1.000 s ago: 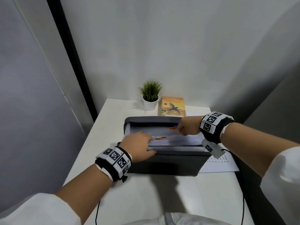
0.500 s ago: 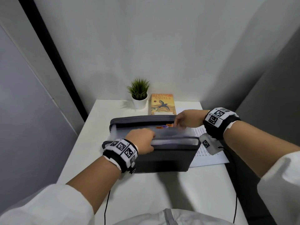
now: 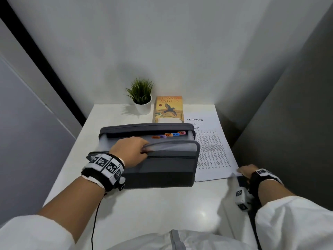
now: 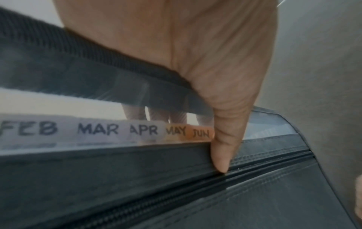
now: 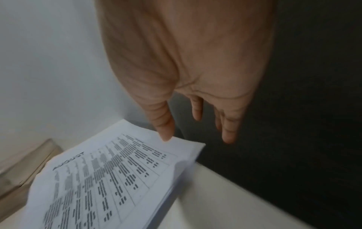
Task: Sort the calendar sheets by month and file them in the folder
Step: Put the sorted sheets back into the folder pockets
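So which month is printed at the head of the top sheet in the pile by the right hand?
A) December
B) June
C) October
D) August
D: in the right wrist view the top sheet of the pile reads AUGUST, with the right hand at its corner.

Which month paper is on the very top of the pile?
The August sheet lies on top of the stack by the right hand. September and October peek out above it, showing only their headings.
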